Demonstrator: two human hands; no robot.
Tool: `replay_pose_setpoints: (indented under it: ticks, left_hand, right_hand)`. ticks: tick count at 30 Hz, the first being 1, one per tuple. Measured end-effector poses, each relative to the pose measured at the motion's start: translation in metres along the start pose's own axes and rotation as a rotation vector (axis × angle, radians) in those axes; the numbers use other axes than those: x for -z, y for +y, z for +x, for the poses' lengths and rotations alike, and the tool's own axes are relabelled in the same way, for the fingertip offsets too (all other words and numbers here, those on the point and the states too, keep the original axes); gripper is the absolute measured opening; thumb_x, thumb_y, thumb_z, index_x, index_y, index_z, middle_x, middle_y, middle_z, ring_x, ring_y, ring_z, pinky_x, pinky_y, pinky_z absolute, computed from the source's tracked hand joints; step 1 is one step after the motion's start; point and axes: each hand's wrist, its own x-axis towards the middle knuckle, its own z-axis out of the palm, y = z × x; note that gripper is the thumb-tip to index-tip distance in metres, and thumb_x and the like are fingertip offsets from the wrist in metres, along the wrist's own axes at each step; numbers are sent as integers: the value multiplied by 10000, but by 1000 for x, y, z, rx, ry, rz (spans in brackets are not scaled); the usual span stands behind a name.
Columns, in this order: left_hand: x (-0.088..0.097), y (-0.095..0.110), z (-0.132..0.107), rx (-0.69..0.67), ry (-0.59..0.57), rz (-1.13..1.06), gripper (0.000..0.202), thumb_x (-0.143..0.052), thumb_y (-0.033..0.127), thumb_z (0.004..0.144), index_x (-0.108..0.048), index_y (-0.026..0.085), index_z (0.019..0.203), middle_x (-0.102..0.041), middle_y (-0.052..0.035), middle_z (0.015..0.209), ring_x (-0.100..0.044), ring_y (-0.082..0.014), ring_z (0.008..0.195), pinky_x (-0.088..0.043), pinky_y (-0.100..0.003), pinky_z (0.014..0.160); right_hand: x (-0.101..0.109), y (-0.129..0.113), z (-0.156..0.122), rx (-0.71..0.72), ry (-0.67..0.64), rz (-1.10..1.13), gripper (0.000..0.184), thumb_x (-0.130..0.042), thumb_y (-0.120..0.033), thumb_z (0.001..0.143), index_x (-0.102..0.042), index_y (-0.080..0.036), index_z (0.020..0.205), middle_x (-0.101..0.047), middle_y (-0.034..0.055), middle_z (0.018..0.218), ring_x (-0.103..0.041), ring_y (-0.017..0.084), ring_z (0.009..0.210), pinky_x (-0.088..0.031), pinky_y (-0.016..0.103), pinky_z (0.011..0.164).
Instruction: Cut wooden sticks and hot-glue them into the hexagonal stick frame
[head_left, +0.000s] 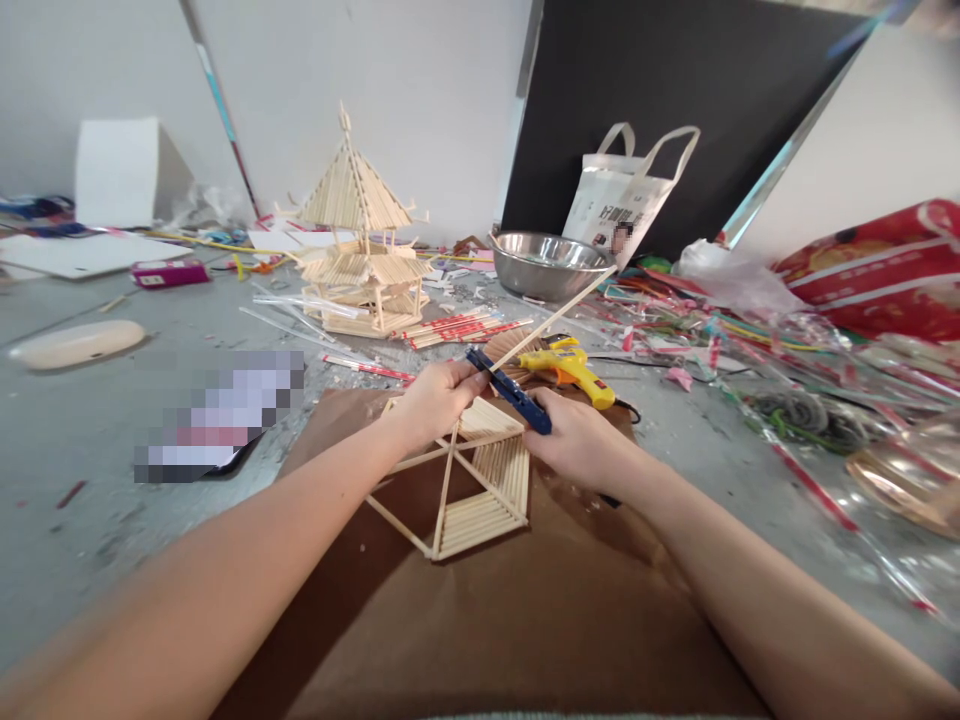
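Note:
My left hand pinches a thin wooden stick, likely a chopstick, which slants up to the right. In my right hand is a dark blue utility knife. Its front end crosses the stick beside my left thumb; the blade itself cannot be made out. Below both hands lies a flat six-sided frame of wooden sticks on a brown sheet. Some of its triangular sections are filled with sticks laid side by side, others are open. My left wrist covers part of the frame.
A stick-built pagoda stands behind. Right of my hands lies a yellow glue gun, near a metal bowl. Wrapped sticks, a phone and a white oval object lie around. Plastic wrappers cover the right side.

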Motion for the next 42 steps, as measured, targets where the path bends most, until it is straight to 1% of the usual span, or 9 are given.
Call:
replay_pose_setpoints:
  ticks: [4,8,12,21,26,29,32,36,42]
  left_hand:
    - [-2,-3,-1,-102,67,120,272,-385,302,792,-575,129,700,-537,7,595,-470,-100,576,-349,-201,554]
    - [-6,-12,-1,-192,117,225,303,-365,318,814,-565,123,695,-542,-7,601,-492,-111,586,-343,-201,545]
    - [-7,-17,-1,-238,134,227,315,-350,328,829,-563,124,719,-551,-9,617,-502,-112,592,-343,-193,535]
    - [-9,-18,-2,-210,143,257,322,-340,326,835,-572,121,744,-562,-15,624,-511,-121,598,-348,-202,540]
    - [-10,-15,-3,-186,147,232,303,-368,323,822,-588,123,763,-606,-24,670,-540,-136,629,-366,-206,558]
    - [-10,-11,-4,-174,135,212,293,-378,323,817,-593,130,769,-619,-24,688,-551,-141,643,-376,-207,567]
    - [-11,-9,-6,-177,123,184,284,-381,318,814,-594,136,770,-624,-25,708,-554,-143,660,-390,-213,590]
    - [-14,-8,-6,-229,114,105,241,-395,284,805,-587,138,798,-621,-27,722,-555,-149,710,-406,-228,641]
    - [-15,-8,-6,-240,95,50,237,-393,274,809,-577,126,827,-605,-33,730,-542,-139,720,-414,-228,652]
  right_hand:
    - [1,1,-2,58,-19,74,300,-459,-283,707,-482,-211,998,-606,41,906,-555,183,776,-364,248,620]
    - [0,0,-2,112,-9,117,303,-467,-238,698,-465,-229,1001,-588,28,941,-547,188,818,-373,259,656]
    - [0,0,-1,142,-20,140,246,-467,-210,692,-474,-210,938,-585,30,883,-543,186,791,-378,266,657]
    - [1,-2,-1,188,-33,231,339,-469,-147,675,-466,-191,1011,-572,44,952,-526,185,849,-381,289,730]
    - [0,-3,0,126,33,55,327,-474,-180,678,-487,-180,1005,-552,72,962,-496,212,901,-357,315,783]
    - [0,-1,1,137,51,-22,346,-452,-187,693,-486,-185,1037,-536,85,998,-479,223,943,-341,330,816]
    - [1,1,0,133,18,-32,430,-440,-188,703,-441,-190,1133,-519,94,1074,-471,232,988,-336,342,840]
    - [4,1,-1,126,49,-90,623,-467,-240,699,-277,-200,1291,-392,99,1266,-372,265,1127,-274,398,922]
    - [2,1,0,154,58,-41,642,-441,-220,701,-250,-165,1311,-344,109,1315,-307,261,1192,-261,421,953]
